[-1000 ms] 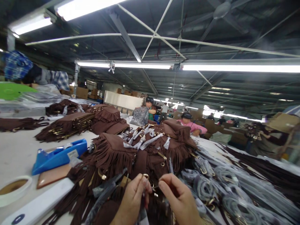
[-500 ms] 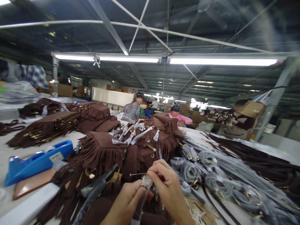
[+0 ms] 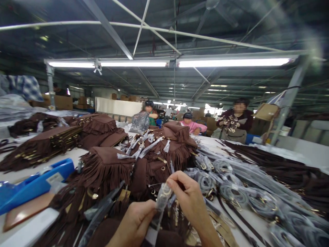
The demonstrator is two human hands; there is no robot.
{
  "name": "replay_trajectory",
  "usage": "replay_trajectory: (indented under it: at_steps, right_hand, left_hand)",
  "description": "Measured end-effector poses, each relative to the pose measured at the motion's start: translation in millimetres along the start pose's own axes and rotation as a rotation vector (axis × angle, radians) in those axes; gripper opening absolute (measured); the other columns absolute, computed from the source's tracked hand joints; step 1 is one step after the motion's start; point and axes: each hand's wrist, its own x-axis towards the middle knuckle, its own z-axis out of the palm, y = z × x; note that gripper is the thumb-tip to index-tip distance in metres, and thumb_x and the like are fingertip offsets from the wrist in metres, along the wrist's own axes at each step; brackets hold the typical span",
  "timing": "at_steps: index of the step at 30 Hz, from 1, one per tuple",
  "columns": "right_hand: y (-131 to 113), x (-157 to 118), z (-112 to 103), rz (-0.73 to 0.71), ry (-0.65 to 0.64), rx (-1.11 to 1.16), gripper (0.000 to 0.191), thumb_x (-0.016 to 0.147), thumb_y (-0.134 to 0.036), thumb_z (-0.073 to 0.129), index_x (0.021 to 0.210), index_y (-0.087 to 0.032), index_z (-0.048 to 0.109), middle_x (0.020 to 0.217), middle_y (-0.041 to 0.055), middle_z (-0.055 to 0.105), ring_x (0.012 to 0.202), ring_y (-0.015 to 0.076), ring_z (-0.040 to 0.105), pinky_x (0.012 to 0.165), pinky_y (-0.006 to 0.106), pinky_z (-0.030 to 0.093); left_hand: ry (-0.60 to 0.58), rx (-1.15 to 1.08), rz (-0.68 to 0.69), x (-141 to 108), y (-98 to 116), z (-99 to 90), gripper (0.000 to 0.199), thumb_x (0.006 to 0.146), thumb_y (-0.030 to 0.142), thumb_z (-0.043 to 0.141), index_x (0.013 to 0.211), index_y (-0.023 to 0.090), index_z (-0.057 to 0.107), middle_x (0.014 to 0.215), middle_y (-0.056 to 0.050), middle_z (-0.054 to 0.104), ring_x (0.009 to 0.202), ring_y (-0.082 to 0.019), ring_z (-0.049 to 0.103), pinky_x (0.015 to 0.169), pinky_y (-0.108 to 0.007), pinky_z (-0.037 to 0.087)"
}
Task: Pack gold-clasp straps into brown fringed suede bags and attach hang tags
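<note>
My left hand pinches the lower side of a clear plastic wrapper, thumb against finger. At its top, my right hand closes thumb and forefinger on the same wrapper. A pale metal piece seems to show through the plastic, too blurred to name. Below the hands, a wrapped strip runs down, partly hidden by my left hand. Beyond them is a heap of brown fringed bags, some with hardware in plastic. Close on the right, plastic-wrapped straps with gold clips lie coiled.
A blue tape dispenser stands at left, near a white box. Brown straps stretch along the right side. Across the table are several people; one at right holds metal-fitted pieces. A metal post rises at right.
My right hand has shifted slightly up and right, and the wrapper between my hands shows more of its length. The view has turned right, so the surroundings sit further left.
</note>
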Motion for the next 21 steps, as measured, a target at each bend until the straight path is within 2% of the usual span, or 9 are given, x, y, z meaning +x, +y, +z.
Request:
replay_trajectory:
  at_steps: [2,4,6,8,10,13,15,18,21]
  right_hand:
    - [3,1,-6,-0.008,0.058,-0.009,0.024,0.087,-0.031,0.054,0.066,-0.02,0.059,0.062,-0.003,0.051,0.059,0.014,0.046,0.056,0.025,0.035]
    - [7,2,-12,0.017,0.11,-0.02,0.025,0.088,-0.033,0.053,0.067,-0.021,0.057,0.061,-0.0035,0.049,0.059,0.0141,0.045,0.056,0.025,0.034]
    - [11,3,-15,0.044,0.124,-0.032,0.026,0.089,-0.036,0.053,0.068,-0.021,0.055,0.061,-0.0042,0.047,0.058,0.0139,0.044,0.056,0.025,0.033]
    - [12,4,-14,0.047,0.1,-0.037,0.027,0.089,-0.037,0.053,0.067,-0.021,0.054,0.06,-0.0045,0.046,0.058,0.0139,0.044,0.056,0.025,0.033]
    - [10,4,-11,0.043,0.069,-0.027,0.028,0.088,-0.038,0.053,0.065,-0.021,0.053,0.06,-0.0045,0.046,0.058,0.0138,0.044,0.056,0.025,0.033]
    - [5,4,-6,0.027,0.016,-0.016,0.028,0.087,-0.037,0.052,0.064,-0.021,0.052,0.059,-0.0042,0.048,0.058,0.0138,0.045,0.056,0.025,0.033]
    - [2,5,-6,0.001,-0.004,-0.028,0.027,0.087,-0.034,0.053,0.064,-0.021,0.054,0.06,-0.0038,0.051,0.059,0.0138,0.048,0.057,0.025,0.034]
    - [1,5,-12,-0.043,0.037,-0.069,0.026,0.088,-0.032,0.053,0.065,-0.021,0.058,0.061,-0.003,0.055,0.059,0.014,0.049,0.058,0.025,0.035]
    - [0,4,-14,-0.057,0.044,-0.08,0.026,0.089,-0.031,0.053,0.065,-0.021,0.058,0.061,-0.0027,0.055,0.06,0.0143,0.051,0.058,0.026,0.036]
  left_hand:
    - [0.022,0.062,0.099,1,-9,-3.6,0.035,0.094,0.028,0.045,0.072,0.023,0.071,0.071,-0.005,0.066,0.079,-0.022,0.064,0.087,-0.03,0.047]
    - [0.059,0.073,0.112,2,-15,-8.3,0.036,0.09,0.023,0.045,0.061,0.023,0.066,0.069,-0.005,0.064,0.087,-0.025,0.064,0.096,-0.034,0.044]
    - [0.121,0.006,0.003,3,-13,-11.2,0.031,0.088,0.024,0.044,0.066,0.023,0.066,0.075,-0.006,0.067,0.089,-0.025,0.063,0.092,-0.034,0.046]
    - [0.201,-0.094,-0.113,6,-2,-9.1,0.025,0.088,0.027,0.045,0.089,0.022,0.069,0.092,-0.007,0.07,0.096,-0.026,0.062,0.088,-0.033,0.047]
    - [0.226,-0.16,-0.138,12,10,-1.1,0.024,0.086,0.03,0.054,0.104,0.022,0.068,0.103,-0.007,0.069,0.099,-0.026,0.061,0.087,-0.031,0.046]
    - [0.23,-0.131,-0.082,21,16,15.5,0.012,0.086,0.031,0.06,0.088,0.021,0.066,0.086,-0.004,0.065,0.083,-0.022,0.059,0.076,-0.026,0.044]
    - [0.246,-0.049,-0.035,23,10,22.5,0.027,0.092,0.032,0.054,0.069,0.02,0.056,0.071,-0.002,0.057,0.069,-0.018,0.053,0.065,-0.025,0.039]
    - [0.138,0.055,0.058,17,-5,20.7,0.037,0.096,0.031,0.047,0.062,0.02,0.045,0.067,-0.001,0.051,0.067,-0.017,0.049,0.062,-0.025,0.034]
    - [-0.005,0.079,0.064,10,-11,9.5,0.035,0.095,0.03,0.05,0.062,0.02,0.045,0.069,-0.002,0.053,0.07,-0.017,0.05,0.064,-0.025,0.036]
